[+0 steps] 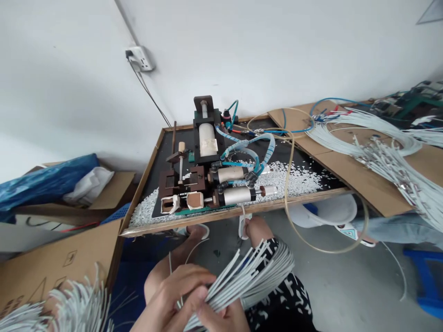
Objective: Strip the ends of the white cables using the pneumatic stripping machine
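Note:
Low in the view, both my hands hold a thick bundle of white cables (pixel 249 272) over my lap. My left hand (pixel 173 290) is curled over the bundle's near end, its fingers closed round the cut tips. Under the bundle, my right hand (pixel 221 316) grips it from below, thumb pressed against the wires. The cable ends fan out up and to the right. Ahead on the black-topped bench (pixel 162 152) stands a small pneumatic machine (pixel 207 170) with two metal cylinders and blue air hoses.
White insulation scraps (pixel 297 177) litter the bench. More white cables lie on cardboard at the right (pixel 380 152) and in a box at lower left (pixel 76 304). A white bucket (pixel 328 212) sits under the bench. A blue stool (pixel 425 276) stands at far right.

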Demonstrator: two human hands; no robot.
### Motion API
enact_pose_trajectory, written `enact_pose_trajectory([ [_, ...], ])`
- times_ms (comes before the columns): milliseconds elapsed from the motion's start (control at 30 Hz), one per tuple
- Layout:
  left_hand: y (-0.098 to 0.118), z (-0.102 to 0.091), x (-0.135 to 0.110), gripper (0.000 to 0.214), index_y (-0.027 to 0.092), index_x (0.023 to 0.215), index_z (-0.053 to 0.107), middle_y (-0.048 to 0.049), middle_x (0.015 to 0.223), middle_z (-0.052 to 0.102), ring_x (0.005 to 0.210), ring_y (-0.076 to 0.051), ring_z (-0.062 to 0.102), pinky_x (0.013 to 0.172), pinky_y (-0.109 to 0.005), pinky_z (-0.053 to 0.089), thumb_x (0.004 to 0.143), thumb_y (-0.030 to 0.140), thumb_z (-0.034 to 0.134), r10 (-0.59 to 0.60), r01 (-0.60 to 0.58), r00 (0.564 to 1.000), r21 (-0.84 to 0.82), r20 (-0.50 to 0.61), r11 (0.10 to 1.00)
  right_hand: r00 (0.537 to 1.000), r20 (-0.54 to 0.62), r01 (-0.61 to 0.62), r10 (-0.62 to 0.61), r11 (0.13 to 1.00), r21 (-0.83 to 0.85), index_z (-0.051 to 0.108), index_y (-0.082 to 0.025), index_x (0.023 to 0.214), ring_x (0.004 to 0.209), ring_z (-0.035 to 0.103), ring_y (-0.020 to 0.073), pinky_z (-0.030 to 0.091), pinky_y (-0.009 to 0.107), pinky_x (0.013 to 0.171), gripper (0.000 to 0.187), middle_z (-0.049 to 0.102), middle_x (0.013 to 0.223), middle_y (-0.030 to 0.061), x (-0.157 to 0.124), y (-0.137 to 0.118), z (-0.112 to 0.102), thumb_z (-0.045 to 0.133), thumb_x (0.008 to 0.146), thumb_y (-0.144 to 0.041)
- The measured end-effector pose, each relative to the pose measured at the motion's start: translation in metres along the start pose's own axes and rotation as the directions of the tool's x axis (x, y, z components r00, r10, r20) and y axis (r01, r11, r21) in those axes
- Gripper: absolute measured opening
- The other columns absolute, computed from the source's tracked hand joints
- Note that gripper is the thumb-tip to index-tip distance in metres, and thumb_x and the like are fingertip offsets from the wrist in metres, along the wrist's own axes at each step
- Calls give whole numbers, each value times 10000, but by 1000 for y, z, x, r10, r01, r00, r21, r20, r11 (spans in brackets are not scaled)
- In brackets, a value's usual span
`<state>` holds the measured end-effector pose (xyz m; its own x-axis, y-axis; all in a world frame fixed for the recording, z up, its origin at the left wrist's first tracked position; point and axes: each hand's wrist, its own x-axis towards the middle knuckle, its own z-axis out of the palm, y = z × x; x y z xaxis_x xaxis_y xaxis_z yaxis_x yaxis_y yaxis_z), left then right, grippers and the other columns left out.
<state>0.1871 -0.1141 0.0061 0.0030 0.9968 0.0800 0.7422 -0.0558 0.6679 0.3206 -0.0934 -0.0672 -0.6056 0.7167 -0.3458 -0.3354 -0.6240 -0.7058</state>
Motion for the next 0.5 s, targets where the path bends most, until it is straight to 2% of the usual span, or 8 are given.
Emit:
enact_pose_trajectory([
  [67,6,1,4,151,277,1002,748,-32,971,769,908,-199,722,816,-284,588,973,300,602,-1,0,997,9,78,1000,1000,21,17,-16,998,-68,700,-222,867,842,715,236,585,382,888,468,763,834,32,1,-2,-1,812,671,-631],
  [133,9,4,7,162,258,887,737,-19,875,757,818,-184,704,843,-315,564,975,280,603,-7,5,994,19,107,1000,1000,25,16,-14,997,-79,694,-222,837,845,712,243,586,384,888,458,741,788,21,2,-1,-3,818,662,-626],
  [233,8,8,5,180,259,895,754,-19,880,773,843,-190,708,946,-355,539,980,272,595,-40,41,998,-22,41,999,1000,8,17,-17,999,-42,712,-206,835,936,729,271,579,393,930,467,753,806,31,3,1,-4,818,667,-629],
  [267,7,9,3,187,260,899,766,-26,895,780,866,-199,714,931,-344,551,978,282,599,-68,68,998,-47,3,997,1000,-17,2,-3,1000,-31,727,-197,860,967,735,283,582,397,929,487,772,842,42,3,2,-4,829,656,-627],
  [333,4,9,-1,204,247,901,786,-40,883,786,841,-206,728,788,-288,597,963,341,616,-175,162,980,-125,-99,979,997,-66,-43,43,999,0,750,-175,909,983,748,302,598,400,898,564,804,921,78,2,2,-4,848,617,-648],
  [400,-1,8,-3,257,224,908,792,-40,824,783,752,-198,734,642,-241,601,943,419,628,-342,292,907,-220,-246,931,993,-66,-101,103,995,23,764,-163,918,938,766,313,617,399,838,641,817,948,115,2,2,-5,845,572,-698],
  [500,-11,7,2,339,190,936,782,-29,754,777,644,-178,717,598,-220,591,900,500,651,-496,390,712,-308,-497,868,988,-49,-149,148,989,-7,788,-163,861,886,779,330,637,402,798,675,821,884,139,-1,4,-7,817,542,-758],
])
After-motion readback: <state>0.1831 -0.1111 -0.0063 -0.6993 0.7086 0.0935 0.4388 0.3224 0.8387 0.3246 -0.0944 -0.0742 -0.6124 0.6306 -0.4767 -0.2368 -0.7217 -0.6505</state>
